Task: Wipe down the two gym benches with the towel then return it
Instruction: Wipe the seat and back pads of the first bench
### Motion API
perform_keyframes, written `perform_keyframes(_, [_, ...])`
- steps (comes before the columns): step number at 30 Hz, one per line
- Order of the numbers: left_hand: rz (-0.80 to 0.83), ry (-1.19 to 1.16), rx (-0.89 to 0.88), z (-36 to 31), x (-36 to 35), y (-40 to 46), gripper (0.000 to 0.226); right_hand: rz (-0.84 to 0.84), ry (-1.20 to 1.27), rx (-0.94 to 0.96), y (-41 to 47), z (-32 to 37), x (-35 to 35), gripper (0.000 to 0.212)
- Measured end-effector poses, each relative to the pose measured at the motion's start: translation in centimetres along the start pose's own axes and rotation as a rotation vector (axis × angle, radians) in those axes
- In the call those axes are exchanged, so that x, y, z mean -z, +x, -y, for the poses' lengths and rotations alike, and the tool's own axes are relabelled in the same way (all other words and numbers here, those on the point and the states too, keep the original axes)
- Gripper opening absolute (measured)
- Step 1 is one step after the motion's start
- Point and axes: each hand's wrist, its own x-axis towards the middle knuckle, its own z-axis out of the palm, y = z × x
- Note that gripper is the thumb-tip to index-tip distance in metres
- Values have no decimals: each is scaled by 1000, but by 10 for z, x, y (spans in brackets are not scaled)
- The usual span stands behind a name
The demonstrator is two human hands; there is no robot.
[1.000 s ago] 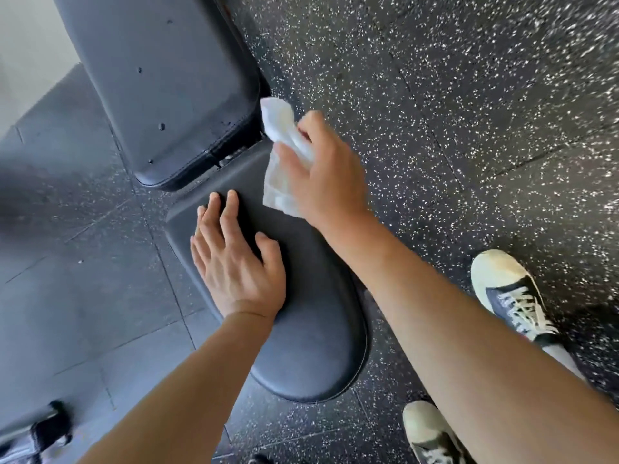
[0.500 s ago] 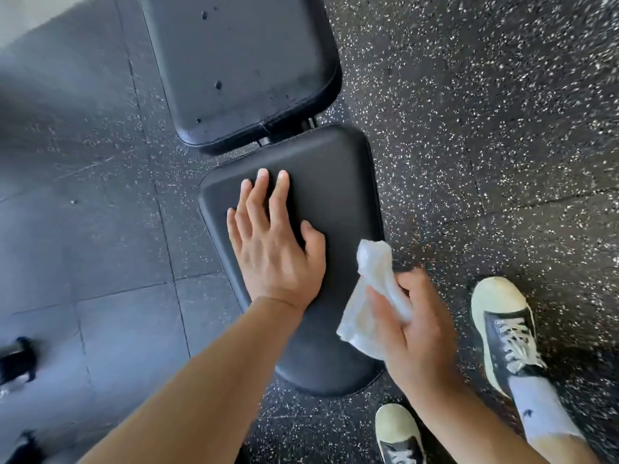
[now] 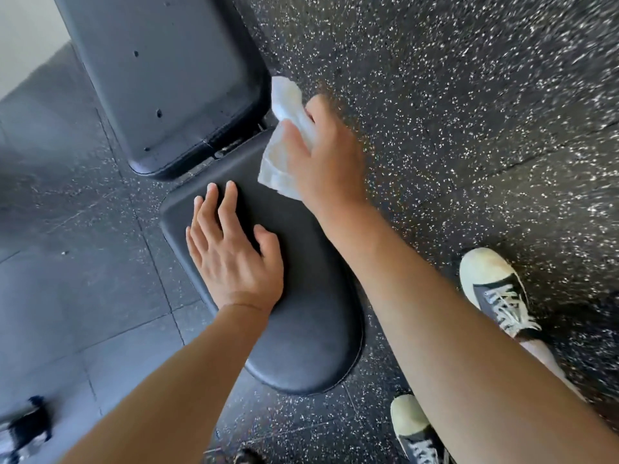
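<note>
A black gym bench fills the middle of the view: its rounded seat pad (image 3: 301, 346) lies near me and its longer back pad (image 3: 167, 78) runs away to the upper left. My left hand (image 3: 234, 259) rests flat on the seat pad with straight fingers. My right hand (image 3: 325, 159) grips a crumpled white towel (image 3: 284, 139) at the seat pad's far right corner, beside the gap between the two pads. Only this one bench is in view.
Black speckled rubber flooring (image 3: 469, 112) lies to the right, grey floor tiles (image 3: 67, 262) to the left. My two sneakers (image 3: 492, 289) stand right of the seat. A dark blurred object (image 3: 26, 426) sits at the lower left edge.
My right hand has swept the towel from the seat pad's near right edge up to its far right corner. My left hand has stayed flat on the seat.
</note>
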Motion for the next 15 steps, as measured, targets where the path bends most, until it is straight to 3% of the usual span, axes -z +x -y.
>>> perform_keyframes(8, [36, -16, 27, -4, 4, 1, 72, 68, -16, 13, -120, -34, 49, 27])
perform_keyframes(15, [49, -5, 33, 0, 2, 1, 73, 109, -86, 174, -48, -11, 27, 26])
